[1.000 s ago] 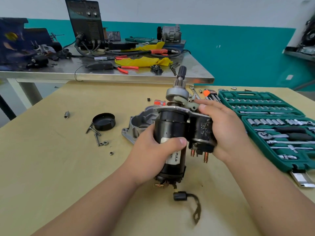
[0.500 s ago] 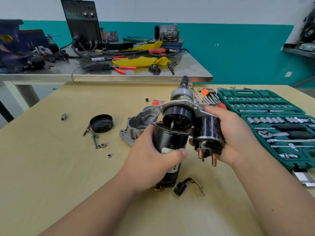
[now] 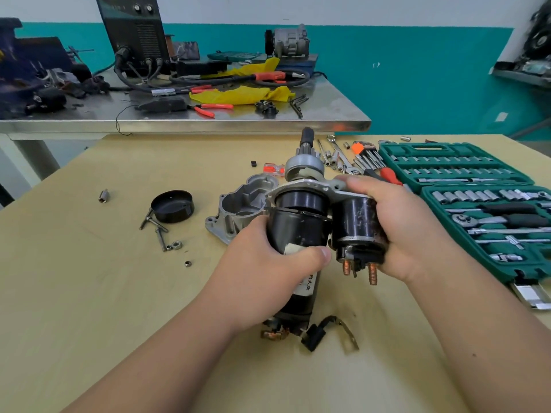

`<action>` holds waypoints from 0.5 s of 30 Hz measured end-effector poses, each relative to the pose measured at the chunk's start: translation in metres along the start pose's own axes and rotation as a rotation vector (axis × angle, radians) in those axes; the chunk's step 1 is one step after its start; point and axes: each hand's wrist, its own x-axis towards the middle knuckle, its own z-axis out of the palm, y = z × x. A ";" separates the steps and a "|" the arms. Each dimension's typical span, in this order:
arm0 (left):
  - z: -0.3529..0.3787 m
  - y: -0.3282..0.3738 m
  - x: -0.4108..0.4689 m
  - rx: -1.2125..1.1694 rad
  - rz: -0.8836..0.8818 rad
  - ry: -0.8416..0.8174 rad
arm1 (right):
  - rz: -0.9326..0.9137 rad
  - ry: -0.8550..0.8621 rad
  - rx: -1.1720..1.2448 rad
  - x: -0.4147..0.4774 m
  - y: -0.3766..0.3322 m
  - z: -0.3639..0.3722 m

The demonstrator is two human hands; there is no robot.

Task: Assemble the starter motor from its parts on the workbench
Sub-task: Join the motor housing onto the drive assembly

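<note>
My left hand [image 3: 268,269] grips the black cylindrical motor body [image 3: 298,231], whose lower end rests near the bench. My right hand [image 3: 399,225] holds the black solenoid [image 3: 356,225] with two copper studs, joined to a grey bracket and the armature with its pinion shaft [image 3: 305,162] pointing away. A narrow gap shows between the armature section and the motor body. The grey aluminium nose housing [image 3: 238,207] lies on the bench just behind my left hand. A black connector with a metal strap [image 3: 328,335] lies in front of the motor.
A black round cap [image 3: 172,205], long bolts [image 3: 158,231], nuts [image 3: 177,245] and a small socket [image 3: 103,195] lie at the left. An open green socket set [image 3: 483,204] fills the right side. Wrenches and hex keys [image 3: 357,159] lie behind. A cluttered metal table [image 3: 179,120] stands beyond.
The armature and solenoid were pulled up out of the motor body, then pushed back down toward it. The view moved closer.
</note>
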 end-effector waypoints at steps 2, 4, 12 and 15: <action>0.001 0.000 -0.001 -0.005 -0.002 -0.005 | -0.085 0.030 -0.086 -0.002 -0.001 0.000; 0.002 -0.002 -0.002 -0.018 -0.009 0.005 | -0.142 0.034 -0.128 -0.006 -0.002 0.002; 0.006 -0.007 -0.001 -0.118 -0.007 0.036 | -0.289 0.041 -0.235 -0.014 0.003 0.005; 0.008 -0.006 -0.002 -0.182 0.015 0.051 | -0.358 0.078 -0.295 -0.016 0.004 0.008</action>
